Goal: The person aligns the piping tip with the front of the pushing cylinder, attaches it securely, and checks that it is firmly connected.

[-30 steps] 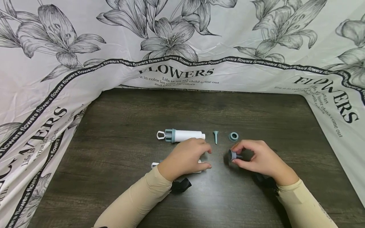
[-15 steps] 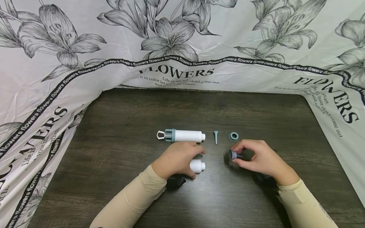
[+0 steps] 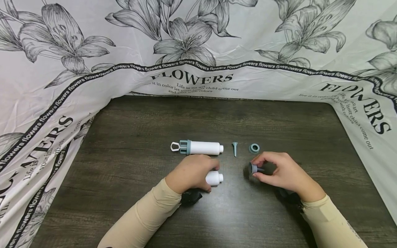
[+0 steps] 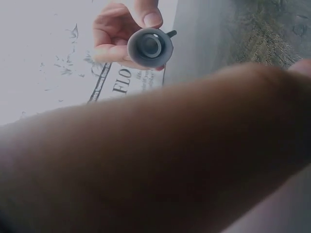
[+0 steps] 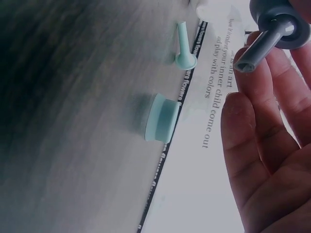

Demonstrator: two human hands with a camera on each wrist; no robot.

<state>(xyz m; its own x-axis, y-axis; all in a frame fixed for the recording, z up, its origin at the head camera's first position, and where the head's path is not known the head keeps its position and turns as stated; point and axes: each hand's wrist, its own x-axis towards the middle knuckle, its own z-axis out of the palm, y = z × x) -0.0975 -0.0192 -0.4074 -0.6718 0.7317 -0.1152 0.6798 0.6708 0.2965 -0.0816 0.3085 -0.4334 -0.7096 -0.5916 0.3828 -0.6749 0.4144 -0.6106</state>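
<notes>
My left hand (image 3: 190, 173) grips a white syringe-like tube (image 3: 213, 178) lying on the table, with thumb and fingers on either side. Only the tube's stepped right end shows; the palm hides the rest. In the left wrist view, that hand blurs across the lower part. Thumb and fingers of my right hand (image 3: 280, 172) pinch a grey nozzle cap (image 3: 253, 168), its wide mouth turned left and its thin spout pointing right. The hollow mouth of this cap (image 4: 150, 47) faces the left wrist camera. From the right wrist, its slanted spout (image 5: 262, 48) shows.
Behind the left hand lies another white tube (image 3: 204, 148) with a teal collar and white pull ring. Right of it are a thin teal nozzle (image 3: 235, 149) and a teal ring-shaped cap (image 3: 254, 148). Floral cloth (image 3: 266, 84) borders the dark wooden table (image 3: 217, 117).
My left hand has drawn back leftward, baring the near tube's end, and its fingers have closed on the tube, which has shifted slightly away from me. The right hand stays still.
</notes>
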